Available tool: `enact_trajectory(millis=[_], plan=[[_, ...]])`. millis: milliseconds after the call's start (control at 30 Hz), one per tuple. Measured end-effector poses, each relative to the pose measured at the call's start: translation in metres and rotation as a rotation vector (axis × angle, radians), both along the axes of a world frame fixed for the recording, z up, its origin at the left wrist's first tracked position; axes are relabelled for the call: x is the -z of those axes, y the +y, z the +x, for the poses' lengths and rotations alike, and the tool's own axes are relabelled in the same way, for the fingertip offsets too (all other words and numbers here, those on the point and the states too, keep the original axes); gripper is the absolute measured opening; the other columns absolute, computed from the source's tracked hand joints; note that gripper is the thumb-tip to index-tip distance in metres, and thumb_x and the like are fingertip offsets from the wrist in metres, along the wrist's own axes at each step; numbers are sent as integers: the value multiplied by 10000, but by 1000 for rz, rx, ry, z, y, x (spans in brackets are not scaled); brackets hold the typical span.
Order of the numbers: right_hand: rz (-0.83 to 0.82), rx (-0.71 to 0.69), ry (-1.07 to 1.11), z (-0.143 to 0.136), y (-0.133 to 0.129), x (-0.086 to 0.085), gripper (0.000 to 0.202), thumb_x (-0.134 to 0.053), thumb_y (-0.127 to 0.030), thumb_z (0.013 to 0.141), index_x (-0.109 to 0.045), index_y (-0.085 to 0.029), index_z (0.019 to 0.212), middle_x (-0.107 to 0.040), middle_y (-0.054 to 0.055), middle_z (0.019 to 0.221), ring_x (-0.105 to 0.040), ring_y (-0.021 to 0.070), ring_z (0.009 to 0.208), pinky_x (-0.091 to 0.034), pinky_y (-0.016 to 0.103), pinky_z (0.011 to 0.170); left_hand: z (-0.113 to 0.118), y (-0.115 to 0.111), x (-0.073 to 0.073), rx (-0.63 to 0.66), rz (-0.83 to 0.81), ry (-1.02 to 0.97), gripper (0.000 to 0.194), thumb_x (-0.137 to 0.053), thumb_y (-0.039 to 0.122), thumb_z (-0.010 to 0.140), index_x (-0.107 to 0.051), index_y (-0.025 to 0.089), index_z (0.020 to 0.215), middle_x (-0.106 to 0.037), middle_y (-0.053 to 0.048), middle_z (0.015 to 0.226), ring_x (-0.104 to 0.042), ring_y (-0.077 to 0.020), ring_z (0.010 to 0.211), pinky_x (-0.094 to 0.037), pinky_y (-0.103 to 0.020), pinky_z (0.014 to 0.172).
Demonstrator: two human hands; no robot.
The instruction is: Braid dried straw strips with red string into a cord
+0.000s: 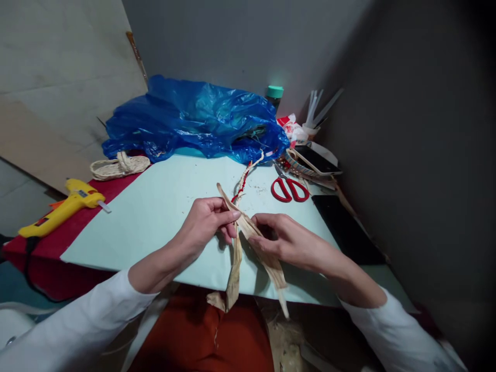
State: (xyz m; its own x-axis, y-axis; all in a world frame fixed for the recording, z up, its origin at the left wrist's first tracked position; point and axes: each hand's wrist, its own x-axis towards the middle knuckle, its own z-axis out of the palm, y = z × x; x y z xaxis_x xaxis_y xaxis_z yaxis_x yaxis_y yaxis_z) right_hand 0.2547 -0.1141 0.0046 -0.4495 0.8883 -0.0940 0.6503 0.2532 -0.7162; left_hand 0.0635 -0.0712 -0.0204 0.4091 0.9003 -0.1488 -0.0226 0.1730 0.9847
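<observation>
Over the front part of the pale table sheet, my left hand (pixel 211 219) pinches dry, tan strips that look like corn husk. My right hand (pixel 284 237) grips one wide husk strip (pixel 271 263) farther down its length. That strip slants toward the lower right, past the table edge. A second, narrower strip (pixel 234 268) hangs straight down below my left fingers. Beyond my hands, a thin red and cream braid (pixel 243 181) runs away toward the blue bag; its near end meets the husk at my left fingertips, where the join is partly hidden.
Red-handled scissors (pixel 290 189) lie right of the braid. A crumpled blue plastic bag (pixel 194 119) spans the back. Left are a yellow glue gun (pixel 64 206) and a woven slipper-shaped piece (pixel 120 166). At right lie a black flat object (pixel 344 227), a phone (pixel 315 159) and a cup of glue sticks (pixel 311 129).
</observation>
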Motion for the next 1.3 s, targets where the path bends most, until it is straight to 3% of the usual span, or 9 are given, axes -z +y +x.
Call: enact_trajectory(millis=[167, 367, 633, 767, 867, 933, 1000, 1133, 1300], plan=[[49, 145, 61, -7, -43, -1, 192, -402, -334, 978, -486, -196, 874, -576, -6, 763, -486, 126, 680, -355, 240, 648, -4, -1, -1, -1, -28, -73, 128, -680, 214, 757, -621, 103, 731, -630, -21, 530, -557, -100, 427, -448, -199, 427], [-5, 282, 251, -31, -84, 13, 281, -377, -340, 992, -496, -197, 782, -561, -20, 669, -442, 104, 560, -327, 219, 559, -5, 2, -2, -24, -59, -116, 112, -664, 188, 755, -616, 99, 705, -602, -14, 504, -520, -76, 413, -420, -175, 423], [165, 373, 257, -52, -98, 45, 370, -440, -396, 951, -342, -211, 646, -340, -38, 581, -312, 107, 527, -256, 250, 512, -7, -1, 5, -59, -107, -187, 161, -663, 202, 744, -576, 119, 638, -538, 9, 488, -474, -52, 421, -358, -156, 410], [163, 255, 244, -44, -102, 32, 421, -433, -374, 956, -349, -194, 586, -380, -29, 547, -345, 103, 519, -269, 250, 520, -7, 0, 6, -104, -131, -221, 180, -685, 212, 723, -553, 127, 635, -488, 33, 466, -419, -38, 398, -282, -145, 370], [187, 308, 255, -29, -88, 9, 412, -391, -387, 970, -506, -186, 629, -500, -10, 581, -436, 114, 546, -321, 243, 541, -7, 2, 7, -125, -146, -209, 195, -707, 225, 704, -552, 130, 634, -463, 45, 435, -380, -32, 373, -231, -142, 348], [276, 450, 220, -20, -67, -4, 321, -462, -396, 937, -583, -184, 728, -578, 6, 666, -491, 125, 596, -352, 242, 570, -6, 3, 7, -104, -130, -185, 183, -711, 228, 705, -569, 124, 652, -472, 43, 430, -375, -29, 365, -226, -142, 347], [316, 462, 195, -17, -39, -8, 232, -560, -406, 875, -608, -180, 862, -632, 30, 805, -543, 144, 685, -382, 243, 602, -6, 3, 7, -74, -109, -165, 190, -704, 240, 720, -567, 124, 658, -483, 40, 433, -370, -26, 360, -229, -143, 351], [168, 292, 150, -25, 7, 2, 239, -583, -402, 840, -594, -165, 865, -616, 22, 772, -534, 146, 686, -376, 251, 605, -5, -1, 6, -55, -69, -163, 195, -674, 238, 751, -547, 130, 650, -491, 37, 444, -388, -28, 371, -261, -146, 371], [74, 238, 274, -34, 17, 15, 229, -551, -363, 831, -548, -161, 724, -503, -19, 641, -418, 108, 583, -320, 237, 544, -3, -4, 6, -62, -42, -120, 193, -662, 239, 763, -556, 130, 645, -502, 34, 431, -385, -28, 351, -261, -150, 362]])
